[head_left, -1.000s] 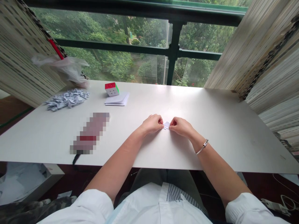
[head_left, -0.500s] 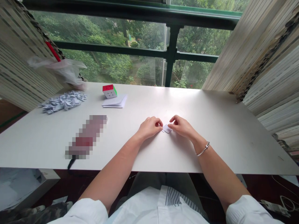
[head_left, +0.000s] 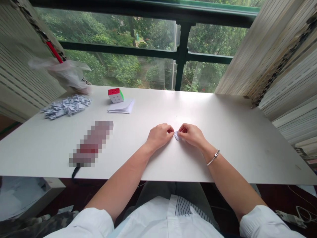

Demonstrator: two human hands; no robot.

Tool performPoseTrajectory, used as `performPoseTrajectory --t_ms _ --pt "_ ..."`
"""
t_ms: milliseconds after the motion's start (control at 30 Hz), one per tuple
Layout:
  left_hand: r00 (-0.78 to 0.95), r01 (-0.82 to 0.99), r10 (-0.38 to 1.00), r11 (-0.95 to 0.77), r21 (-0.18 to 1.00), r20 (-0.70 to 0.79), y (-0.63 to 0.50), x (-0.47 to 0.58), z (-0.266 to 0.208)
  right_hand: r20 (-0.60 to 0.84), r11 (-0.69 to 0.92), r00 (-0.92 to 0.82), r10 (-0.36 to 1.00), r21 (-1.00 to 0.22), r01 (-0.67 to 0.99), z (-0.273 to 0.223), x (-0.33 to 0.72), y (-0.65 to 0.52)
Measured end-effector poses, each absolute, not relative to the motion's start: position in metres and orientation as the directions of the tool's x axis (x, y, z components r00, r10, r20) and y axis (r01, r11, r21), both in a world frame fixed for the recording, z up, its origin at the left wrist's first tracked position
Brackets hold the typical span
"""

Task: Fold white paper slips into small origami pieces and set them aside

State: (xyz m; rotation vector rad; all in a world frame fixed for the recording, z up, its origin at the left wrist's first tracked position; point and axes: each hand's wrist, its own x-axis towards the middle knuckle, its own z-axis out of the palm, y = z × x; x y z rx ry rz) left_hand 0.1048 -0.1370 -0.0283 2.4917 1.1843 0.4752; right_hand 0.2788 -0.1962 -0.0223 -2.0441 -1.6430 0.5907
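Observation:
A small piece of folded white paper lies between my hands, close to the white tabletop. My left hand pinches its left side with thumb and forefinger. On the opposite side, my right hand is closed on the paper's right edge, thumb and forefinger together. A silver bracelet circles my right wrist. The fingertips hide parts of the paper, so its exact folds cannot be made out.
A heap of folded paper pieces sits at the back left of the table. Nearby, a puzzle cube rests on folded white sheets. A blurred-out long object with a black strap lies left of my arms. Behind are a window and curtains.
My right thumb and forefinger have come together on the paper. Both hands are slightly closer to each other, and the paper's outline looks narrower.

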Motion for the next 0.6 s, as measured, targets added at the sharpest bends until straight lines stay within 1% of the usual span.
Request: performPoseTrajectory --t_ms 67,133,200,267,433,600 --pt "0.681 0.61 0.718 -0.664 0.432 0.141 -0.1388 0.1023 -0.0275 -0.05 -0.196 0.206 0.977 -0.589 0.784 -0.0225 0.2789 -0.1958" --pt "0.731 0.581 0.67 -0.71 0.398 0.128 -0.1401 0.0995 -0.0269 -0.048 -0.191 0.202 0.978 -0.594 0.782 -0.023 0.2793 -0.1956" --pt "0.758 0.568 0.641 -0.74 0.362 0.121 -0.1408 0.0972 -0.0263 -0.045 -0.175 0.186 0.982 -0.601 0.78 -0.0236 0.2801 -0.1959" --pt "0.766 0.562 0.631 -0.749 0.35 0.12 -0.1406 0.0961 -0.0259 -0.041 -0.153 0.163 0.986 -0.611 0.777 -0.0241 0.281 -0.1965" --pt "0.714 0.596 0.692 -0.682 0.424 0.109 -0.1386 0.0999 -0.0274 -0.012 -0.092 0.109 0.994 -0.633 0.769 -0.0249 0.2825 -0.1977" --pt "0.619 0.65 0.779 -0.582 0.488 0.104 -0.1397 0.1058 -0.0296 0.053 -0.017 0.064 0.997 -0.619 0.785 -0.0274 0.2835 -0.1968"
